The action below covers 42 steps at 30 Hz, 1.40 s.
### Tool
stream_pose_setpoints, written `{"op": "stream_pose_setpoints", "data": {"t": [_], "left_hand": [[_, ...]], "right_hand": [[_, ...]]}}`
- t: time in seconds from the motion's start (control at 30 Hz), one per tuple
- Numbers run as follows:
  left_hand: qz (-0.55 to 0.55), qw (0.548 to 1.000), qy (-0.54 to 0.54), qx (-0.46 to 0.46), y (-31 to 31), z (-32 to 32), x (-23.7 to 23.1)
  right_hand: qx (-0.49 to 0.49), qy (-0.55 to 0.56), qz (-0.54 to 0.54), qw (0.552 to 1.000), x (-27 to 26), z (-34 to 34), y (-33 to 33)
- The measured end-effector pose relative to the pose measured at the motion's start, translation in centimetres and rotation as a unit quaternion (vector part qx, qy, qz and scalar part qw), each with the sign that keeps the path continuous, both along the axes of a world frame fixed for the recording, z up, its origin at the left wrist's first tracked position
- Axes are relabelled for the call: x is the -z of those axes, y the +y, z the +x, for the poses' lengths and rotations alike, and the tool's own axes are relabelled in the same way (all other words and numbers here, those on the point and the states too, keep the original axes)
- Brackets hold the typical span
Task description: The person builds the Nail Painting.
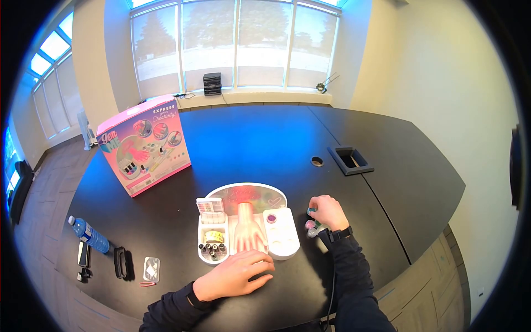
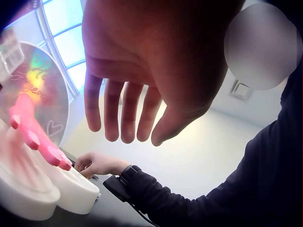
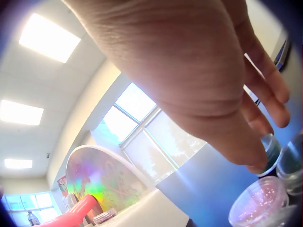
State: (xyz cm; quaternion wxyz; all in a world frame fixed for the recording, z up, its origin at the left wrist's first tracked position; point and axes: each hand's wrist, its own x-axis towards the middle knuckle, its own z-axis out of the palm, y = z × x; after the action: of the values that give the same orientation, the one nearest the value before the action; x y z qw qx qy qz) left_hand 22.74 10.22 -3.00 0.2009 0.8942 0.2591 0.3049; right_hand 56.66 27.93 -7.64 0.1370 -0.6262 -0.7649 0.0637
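Beyond the right edge of a white toy nail station (image 1: 285, 252), my right hand (image 1: 327, 213) pinches a small clear pot of teal contents (image 3: 271, 152) between thumb and fingertip. Beside it is a pot of pink glitter (image 3: 259, 201), with other small round pots clustered around. My left hand (image 1: 235, 276) holds nothing, its fingers relaxed near the front of the station. A pink model hand (image 1: 247, 235) lies palm down in the station's middle, before a shiny oval back panel (image 1: 271, 196). A purple pot (image 1: 271, 218) sits in the right-hand tray.
Several nail polish bottles (image 1: 213, 252) and a yellow patterned roll (image 1: 214, 237) occupy the station's left side. A pink product box (image 1: 146, 146) stands behind, at left. A water bottle (image 1: 88, 235), a black case (image 1: 123, 263) and a small clear container (image 1: 151, 269) are on the table's left.
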Motion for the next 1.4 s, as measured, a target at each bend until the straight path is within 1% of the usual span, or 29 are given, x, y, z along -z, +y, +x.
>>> {"op": "stream_pose_setpoints", "data": {"t": [0.07, 0.13, 0.17, 0.23, 0.27, 0.33, 0.37, 0.43, 0.57, 0.8, 0.87, 1.0, 1.07, 1.17, 1.4], "left_hand": [[0.003, 1.000, 0.000, -0.002, 0.1, 0.0, 0.1], [0.004, 1.000, 0.007, 0.002, 0.1, 0.0, 0.3], [0.004, 1.000, 0.007, 0.002, 0.2, 0.0, 0.4], [0.005, 1.000, 0.015, -0.006, 0.3, 0.0, 0.6], [0.005, 1.000, 0.015, -0.006, 0.3, 0.1, 0.7], [0.010, 1.000, 0.024, -0.011, 0.4, 0.1, 0.9], [0.010, 1.000, 0.024, -0.011, 0.5, 0.1, 0.9], [0.017, 0.999, 0.034, -0.020, 0.5, 0.0, 1.1], [0.014, 0.999, 0.037, -0.022, 0.5, 0.1, 1.3], [0.016, 0.999, 0.043, -0.026, 0.8, 0.1, 1.8], [0.018, 0.998, 0.048, -0.028, 0.8, 0.1, 1.8], [0.022, 0.998, 0.048, -0.027, 0.7, 0.1, 1.6], [0.023, 0.998, 0.049, -0.029, 0.8, 0.1, 1.6], [0.029, 0.998, 0.043, -0.033, 0.9, 0.1, 1.9], [0.027, 0.998, 0.052, -0.035, 1.2, -0.1, 2.2]], "right_hand": [[-0.007, 0.008, 0.003, 1.000, -1.3, -0.8, -0.7], [-0.038, 0.016, 0.055, 0.998, -2.2, -1.6, -1.4], [-0.037, 0.016, 0.055, 0.998, -2.7, -2.0, -1.7], [-0.088, 0.061, 0.079, 0.991, -3.5, -2.7, -2.4], [-0.087, 0.060, 0.078, 0.991, -3.9, -3.1, -2.8], [-0.123, 0.108, 0.068, 0.984, -4.5, -3.9, -3.4], [-0.123, 0.108, 0.068, 0.984, -4.4, -4.1, -3.4], [-0.173, 0.121, 0.095, 0.973, -3.9, -4.6, -3.4], [-0.208, 0.104, 0.108, 0.967, -2.6, -5.1, -3.0], [-0.213, 0.085, 0.098, 0.968, -2.1, -5.5, -3.1], [-0.208, 0.089, 0.078, 0.971, -2.0, -5.6, -3.2], [-0.206, 0.088, 0.084, 0.971, -2.0, -5.8, -3.3], [-0.186, 0.083, 0.047, 0.978, -2.5, -6.0, -3.6], [-0.191, 0.072, 0.072, 0.976, -2.0, -5.9, -3.3], [-0.193, 0.064, 0.081, 0.976, -1.7, -6.0, -3.3]]}}
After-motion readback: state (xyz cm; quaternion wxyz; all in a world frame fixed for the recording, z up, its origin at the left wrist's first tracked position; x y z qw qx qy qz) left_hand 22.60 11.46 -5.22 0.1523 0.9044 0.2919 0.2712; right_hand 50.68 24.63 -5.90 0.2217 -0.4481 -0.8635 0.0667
